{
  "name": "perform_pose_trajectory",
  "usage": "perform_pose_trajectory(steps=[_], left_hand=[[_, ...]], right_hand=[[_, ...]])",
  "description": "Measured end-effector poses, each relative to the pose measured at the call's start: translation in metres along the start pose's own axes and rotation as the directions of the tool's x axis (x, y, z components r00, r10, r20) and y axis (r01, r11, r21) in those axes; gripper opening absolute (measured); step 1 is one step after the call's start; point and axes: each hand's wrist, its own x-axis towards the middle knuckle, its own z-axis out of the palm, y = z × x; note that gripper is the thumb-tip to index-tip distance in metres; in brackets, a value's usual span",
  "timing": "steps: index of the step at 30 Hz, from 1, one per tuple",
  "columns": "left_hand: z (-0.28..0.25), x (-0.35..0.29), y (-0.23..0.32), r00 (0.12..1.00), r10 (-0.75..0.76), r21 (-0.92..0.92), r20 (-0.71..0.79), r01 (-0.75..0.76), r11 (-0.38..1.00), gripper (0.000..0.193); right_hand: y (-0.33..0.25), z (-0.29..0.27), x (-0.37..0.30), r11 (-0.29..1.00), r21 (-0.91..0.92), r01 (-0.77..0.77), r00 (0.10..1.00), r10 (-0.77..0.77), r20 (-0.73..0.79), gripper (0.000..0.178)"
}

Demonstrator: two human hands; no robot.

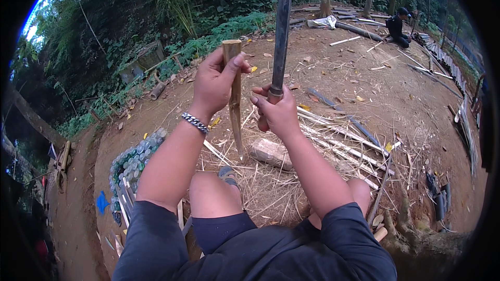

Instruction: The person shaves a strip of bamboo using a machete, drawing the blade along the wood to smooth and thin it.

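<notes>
My left hand (217,79) is closed around the upper part of a wooden stake (236,101), which hangs upright with its flat end on top and a sharpened point below. To the right, my right hand (278,110) grips the wooden handle of a machete (282,36). Its dark, broad blade points straight up, apart from the stake. Beneath both hands a short log (271,153) lies on the ground among shavings and thin strips.
Split wooden strips (338,143) and a grey pipe (349,119) lie right of the log. Clear and green bottles (136,161) are heaped at left. A tree stump (416,237) stands at lower right. Far off, another person (398,27) crouches beside long poles.
</notes>
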Motion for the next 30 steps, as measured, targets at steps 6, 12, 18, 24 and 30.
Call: perform_pose_trajectory(steps=[6, 12, 18, 24, 30], left_hand=[[-0.062, 0.013, 0.064, 0.886, 0.307, -0.129, -0.349, -0.370, 0.920, 0.022], [-0.089, 0.003, 0.112, 0.727, 0.376, -0.027, -0.574, -0.476, 0.879, 0.025], [-0.074, -0.045, 0.083, 0.662, 0.323, -0.023, -0.677, -0.458, 0.889, 0.031], [-0.042, -0.098, 0.064, 0.652, 0.279, -0.024, -0.705, -0.415, 0.909, 0.039], [-0.027, -0.137, 0.080, 0.625, 0.318, 0.035, -0.713, -0.422, 0.906, 0.039]], right_hand=[[0.022, -0.035, -0.045, 0.960, -0.231, -0.156, 0.988, 0.150, -0.043, 0.036], [0.024, -0.046, -0.083, 0.907, -0.362, -0.216, 0.976, 0.210, -0.057, 0.039], [0.018, -0.022, -0.115, 0.851, -0.520, -0.078, 0.971, 0.183, 0.154, 0.039], [-0.025, 0.024, -0.145, 0.830, -0.525, 0.190, 0.905, 0.060, 0.422, 0.039], [-0.009, 0.037, -0.161, 0.765, -0.591, 0.257, 0.888, 0.055, 0.457, 0.037]])
